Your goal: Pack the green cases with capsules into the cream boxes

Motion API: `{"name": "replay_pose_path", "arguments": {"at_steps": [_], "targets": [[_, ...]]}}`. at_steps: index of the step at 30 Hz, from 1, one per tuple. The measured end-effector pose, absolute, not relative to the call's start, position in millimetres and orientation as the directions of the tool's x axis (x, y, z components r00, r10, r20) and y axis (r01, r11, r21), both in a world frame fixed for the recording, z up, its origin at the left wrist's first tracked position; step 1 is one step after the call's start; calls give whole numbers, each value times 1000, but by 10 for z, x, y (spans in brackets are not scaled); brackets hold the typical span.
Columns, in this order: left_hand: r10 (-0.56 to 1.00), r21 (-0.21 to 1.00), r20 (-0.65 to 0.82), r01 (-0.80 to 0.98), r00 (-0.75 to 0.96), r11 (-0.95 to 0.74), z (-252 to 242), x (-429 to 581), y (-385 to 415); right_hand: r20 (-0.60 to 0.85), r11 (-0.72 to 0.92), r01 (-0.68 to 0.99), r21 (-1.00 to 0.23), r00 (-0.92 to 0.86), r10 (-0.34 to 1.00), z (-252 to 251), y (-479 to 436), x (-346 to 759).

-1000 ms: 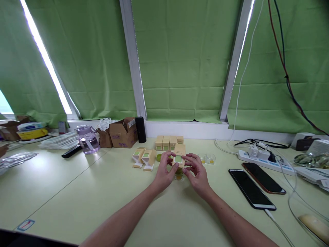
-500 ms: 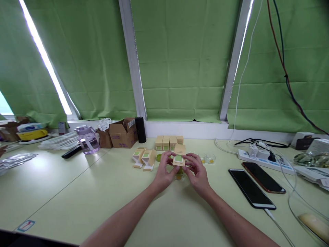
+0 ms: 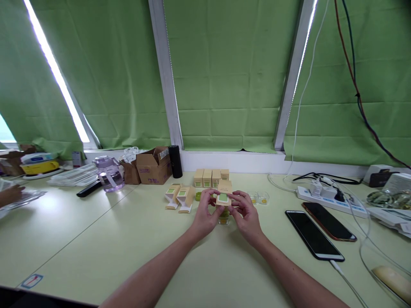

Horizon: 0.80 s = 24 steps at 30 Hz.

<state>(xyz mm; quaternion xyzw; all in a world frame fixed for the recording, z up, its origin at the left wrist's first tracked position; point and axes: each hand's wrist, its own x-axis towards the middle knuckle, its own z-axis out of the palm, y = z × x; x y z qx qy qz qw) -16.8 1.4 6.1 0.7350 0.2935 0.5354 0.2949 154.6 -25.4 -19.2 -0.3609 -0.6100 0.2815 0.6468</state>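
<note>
Between my two hands is a small kraft cardboard box with a green label, tilted with its label side facing me. My left hand pinches its left edge, and the fingers of my right hand grip the right edge. Just below the box, a small clear glass cup with green and yellow in it stands on the table; the box and thumbs hide its upper part. Left of my hands lie two boxes with open flaps, one being this box. A green item shows partly behind my left hand.
Several upright kraft boxes stand behind my hands. Small glass cups sit to the right. Two phones, a power strip and cables lie further right. A purple jug and carton stand left, with another person's hand beyond.
My hands and the box stay practically still. At the far left, another person's hand has come further into view over the clear plastic packaging.
</note>
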Motion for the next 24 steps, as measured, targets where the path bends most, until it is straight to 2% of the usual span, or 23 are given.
{"name": "replay_pose_path", "arguments": {"at_steps": [24], "targets": [[768, 767, 595, 117, 236, -631, 1, -174, 55, 565, 563, 54, -825, 112, 817, -168, -254, 1529]]}}
